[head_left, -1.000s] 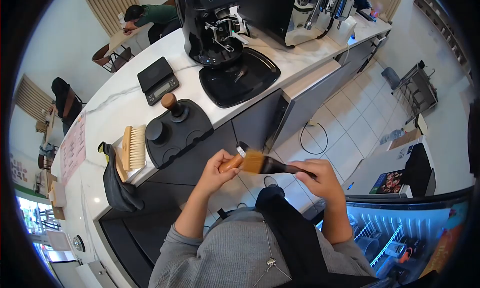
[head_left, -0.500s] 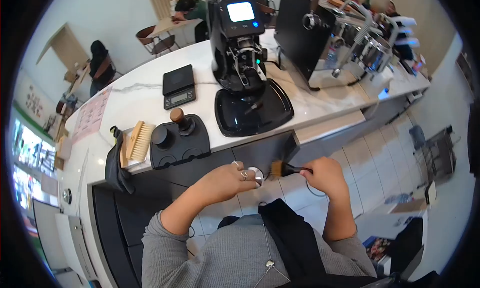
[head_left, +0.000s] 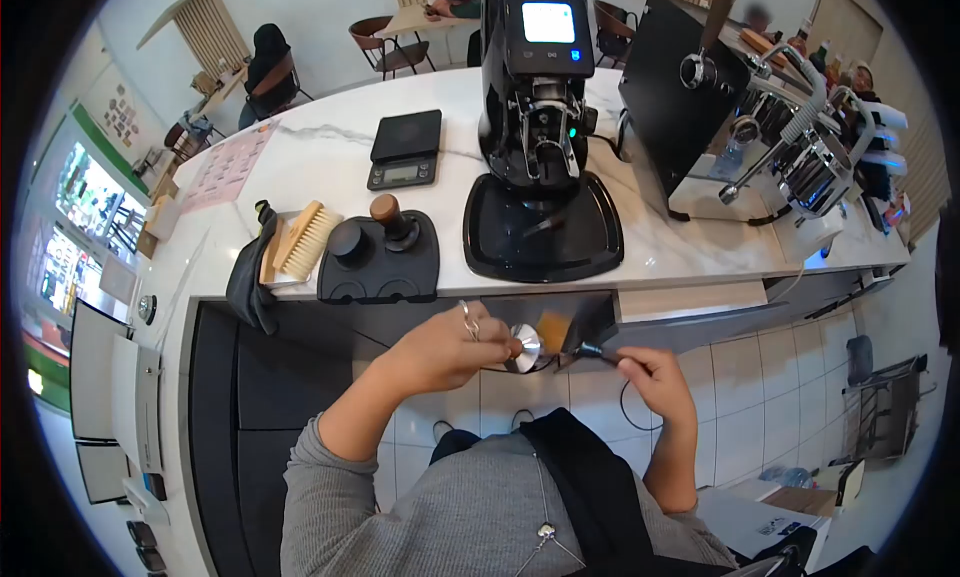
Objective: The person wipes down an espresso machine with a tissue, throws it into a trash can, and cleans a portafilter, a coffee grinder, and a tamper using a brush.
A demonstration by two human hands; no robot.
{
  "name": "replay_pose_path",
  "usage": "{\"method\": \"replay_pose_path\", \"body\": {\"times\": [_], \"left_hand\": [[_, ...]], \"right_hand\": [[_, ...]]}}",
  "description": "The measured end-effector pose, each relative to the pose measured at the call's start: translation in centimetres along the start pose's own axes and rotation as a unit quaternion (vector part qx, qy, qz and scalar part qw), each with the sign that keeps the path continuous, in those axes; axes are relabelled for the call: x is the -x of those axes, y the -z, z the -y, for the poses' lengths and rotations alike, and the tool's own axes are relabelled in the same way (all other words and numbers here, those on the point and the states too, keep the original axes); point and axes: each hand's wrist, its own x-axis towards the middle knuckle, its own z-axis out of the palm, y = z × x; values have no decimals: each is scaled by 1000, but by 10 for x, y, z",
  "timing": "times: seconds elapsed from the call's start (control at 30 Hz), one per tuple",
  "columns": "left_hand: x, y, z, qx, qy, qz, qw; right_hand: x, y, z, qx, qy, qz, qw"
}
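Over the floor, in front of the counter, my left hand [head_left: 450, 349] is closed around what looks like a coffee tamper [head_left: 527, 348]. Its round, shiny metal base faces right, and most of its handle is hidden by my fingers. My right hand [head_left: 655, 379] grips the black handle of a flat brush [head_left: 592, 350]. The tan bristles are smeared by motion and sit close beside the metal base; whether they touch it I cannot tell.
On the counter [head_left: 330, 162] stand a black coffee grinder [head_left: 540, 87] with a tray [head_left: 543, 262], a scale [head_left: 405, 149], a tamping mat [head_left: 410, 277] with a wooden-topped tool [head_left: 393, 222], a bristle brush [head_left: 308, 242], a dark cloth [head_left: 250, 277] and an espresso machine [head_left: 690, 97].
The view has shifted, so the counter things appear further right. The brush has turned in my right hand, its bristles now tilted up beside the tamper, whose metal base shows more fully.
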Motion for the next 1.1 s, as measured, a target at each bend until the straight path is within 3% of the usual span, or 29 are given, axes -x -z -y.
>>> {"method": "replay_pose_path", "body": {"times": [0.03, 0.07, 0.1, 0.17, 0.23, 0.27, 0.3, 0.37, 0.47, 0.5, 0.57, 0.63, 0.7, 0.73, 0.77, 0.83, 0.87, 0.93, 1.1], "left_hand": [[1, -7, 2, 7, 4, 3, 1000], [3, -17, 6, 114, 59, -54, 990], [3, -25, 11, 216, 110, -109, 964], [4, -42, 20, 264, 122, -132, 948], [11, -71, 31, 423, 160, -237, 860], [12, -80, 30, 500, 174, -256, 809], [11, -88, 27, 504, 173, -253, 808], [6, -100, 21, 630, 170, -296, 697], [0, -107, 15, 671, 178, -288, 660], [-1, -107, 14, 675, 178, -280, 660], [-4, -105, 13, 676, 177, -284, 657], [-11, -108, 15, 666, 187, -240, 681], [-23, -117, 13, 662, 196, -183, 700], [-35, -125, 14, 611, 184, -136, 758], [-48, -135, 13, 557, 167, -87, 809], [-85, -145, -2, 551, 140, -30, 822], [-106, -152, -10, 495, 102, -23, 863], [-148, -173, -30, 407, 37, -24, 912], [-286, -240, -97, 338, -31, 14, 941]], "right_hand": [[2, -4, 1, -100, 65, -47, 992], [4, -6, 2, -197, 130, -96, 967], [4, -6, 0, -198, 127, -98, 967], [3, -6, -5, -178, 113, -43, 977], [6, 1, -22, -142, 105, -69, 982], [9, 4, -24, -107, 93, -88, 986], [13, 8, -22, -106, 90, -90, 986], [25, 17, -12, -129, 169, -111, 971], [32, 13, -1, -61, 195, -68, 976], [37, 15, -6, -62, 190, -75, 977], [50, 19, -21, 34, 7, -134, 990], [66, 20, -20, 38, 3, -188, 981], [89, 17, -21, -135, 91, -238, 957], [94, 13, -17, -122, 135, -259, 949], [104, 11, -27, -121, 117, -282, 944], [125, 10, -53, -78, -45, -312, 946], [139, 20, -54, -12, -167, -307, 937], [170, 21, -81, -27, -211, -345, 914], [210, 23, -153, -149, -229, -446, 852]]}}
